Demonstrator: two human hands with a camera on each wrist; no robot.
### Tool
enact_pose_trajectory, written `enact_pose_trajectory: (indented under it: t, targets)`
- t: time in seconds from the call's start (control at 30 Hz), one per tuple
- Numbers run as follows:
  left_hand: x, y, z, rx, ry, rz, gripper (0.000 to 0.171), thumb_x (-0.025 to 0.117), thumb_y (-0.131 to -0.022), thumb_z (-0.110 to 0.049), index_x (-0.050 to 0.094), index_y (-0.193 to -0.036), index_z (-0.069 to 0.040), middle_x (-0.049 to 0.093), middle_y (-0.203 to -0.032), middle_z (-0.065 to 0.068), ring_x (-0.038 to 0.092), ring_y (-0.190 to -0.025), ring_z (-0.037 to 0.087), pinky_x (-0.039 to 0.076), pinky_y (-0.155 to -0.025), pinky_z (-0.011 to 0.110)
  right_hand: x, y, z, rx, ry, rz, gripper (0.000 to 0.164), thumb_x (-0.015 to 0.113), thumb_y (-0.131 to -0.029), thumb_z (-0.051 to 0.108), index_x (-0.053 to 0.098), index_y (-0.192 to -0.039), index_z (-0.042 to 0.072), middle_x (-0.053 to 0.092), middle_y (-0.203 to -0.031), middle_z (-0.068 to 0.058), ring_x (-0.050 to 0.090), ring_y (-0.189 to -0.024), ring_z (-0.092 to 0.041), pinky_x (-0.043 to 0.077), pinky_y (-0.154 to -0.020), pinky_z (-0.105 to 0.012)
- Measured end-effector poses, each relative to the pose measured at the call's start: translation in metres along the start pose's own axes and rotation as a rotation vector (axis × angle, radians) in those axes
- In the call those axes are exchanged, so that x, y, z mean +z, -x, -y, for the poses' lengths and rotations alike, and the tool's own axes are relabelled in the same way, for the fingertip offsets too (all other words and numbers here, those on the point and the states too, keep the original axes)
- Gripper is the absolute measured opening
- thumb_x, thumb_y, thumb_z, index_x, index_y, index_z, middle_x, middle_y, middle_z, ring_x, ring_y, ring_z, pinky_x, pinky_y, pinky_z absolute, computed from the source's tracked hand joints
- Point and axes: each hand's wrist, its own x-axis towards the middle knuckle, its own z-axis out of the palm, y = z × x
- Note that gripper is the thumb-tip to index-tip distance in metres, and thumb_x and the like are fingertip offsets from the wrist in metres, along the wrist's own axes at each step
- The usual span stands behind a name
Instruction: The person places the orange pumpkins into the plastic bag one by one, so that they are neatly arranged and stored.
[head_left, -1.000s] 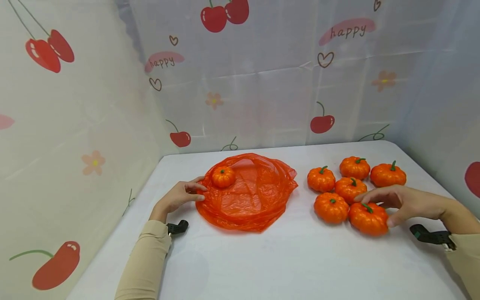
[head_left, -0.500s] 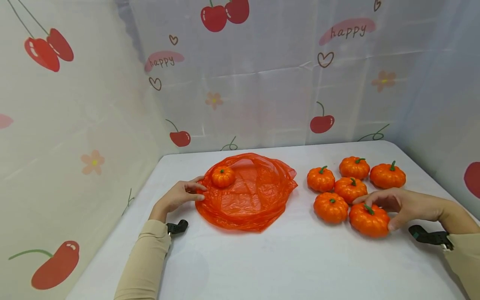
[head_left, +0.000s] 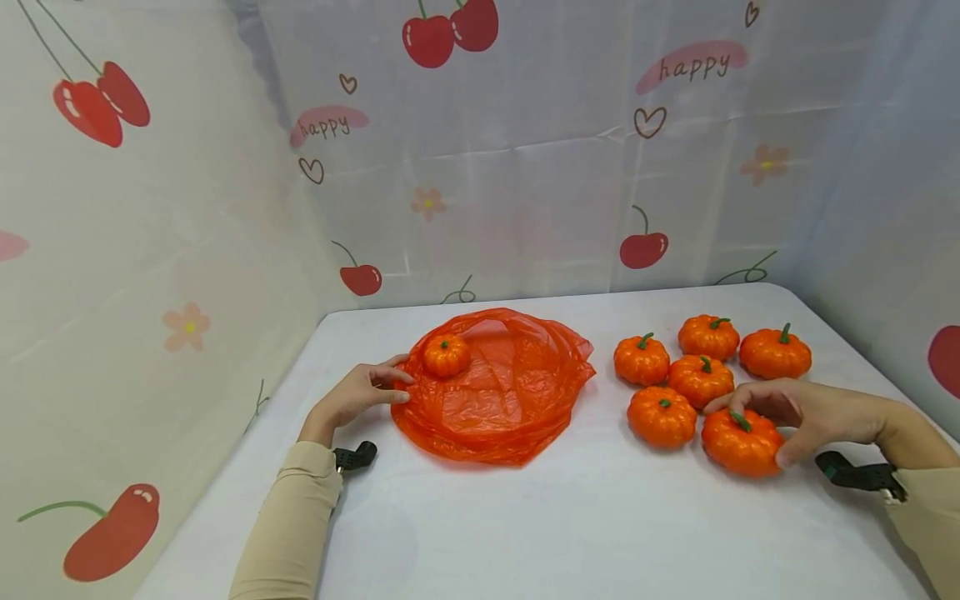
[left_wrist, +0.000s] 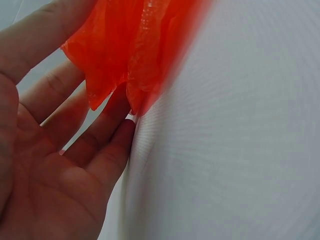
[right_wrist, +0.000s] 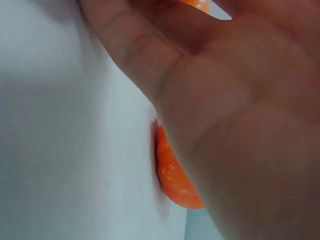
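Right hand (head_left: 825, 410)'s curled round a pumpkin (head_left: 738, 448), probably light, hard and kinda slick so grab the fat sides, while left hand (head_left: 352, 398) pinches the flimsy bag (head_left: 502, 400).

We see pale cloth walls on three sides: a creamy left wall (head_left: 232, 250), a greyer back wall (head_left: 517, 233) and a shadowed, bluish right wall (head_left: 877, 192). Printed red cherries (head_left: 427, 42), peach flowers (head_left: 428, 203), brown outlined hearts (head_left: 650, 122) and the word "happy" (head_left: 693, 67) decorate them. Below, we find a white tabletop (head_left: 525, 533) with a rounded far right corner, under soft light.
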Motion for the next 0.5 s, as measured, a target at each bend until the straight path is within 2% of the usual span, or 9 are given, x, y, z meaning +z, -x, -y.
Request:
enact_pose_trajectory:
  t: [0.23,0.43,0.5]
  targets:
    - [0.000,-0.001,0.001,0.001,0.011,0.003,0.038,0.084,-0.087,-0.030,0.077,-0.121,-0.014,0.039,-0.166,0.002,0.027,-0.158,0.033,0.046,-0.115,0.043,-0.003,0.003,0.009,-0.067,0.067,-0.066,0.047,0.070,-0.084,-0.006,0.052,-0.126,0.003,0.062,-0.140,0.005,0.057,-0.124,-0.004,0.049,-0.100,-0.016]
    - [-0.001,0.000,0.000,-0.003,0.021,0.005,0.038,0.083,-0.088,-0.030,0.077,-0.121,-0.013,0.039,-0.166,0.001,0.027,-0.158,0.033,0.049,-0.113,0.039,-0.002,-0.002,0.024,-0.168,0.088,-0.095,0.052,0.067,-0.083,-0.015,0.050,-0.129,0.002,0.055,-0.152,-0.001,0.054,-0.132,-0.005,0.048,-0.103,-0.017]
    - [-0.001,0.000,0.000,-0.007,0.024,0.004,0.038,0.084,-0.087,-0.030,0.077,-0.120,-0.013,0.039,-0.166,0.001,0.027,-0.158,0.032,0.048,-0.113,0.040,-0.002,-0.004,0.030,-0.173,0.081,-0.113,0.052,0.066,-0.084,-0.017,0.049,-0.130,0.001,0.055,-0.152,0.001,0.056,-0.130,-0.006,0.050,-0.101,-0.018]
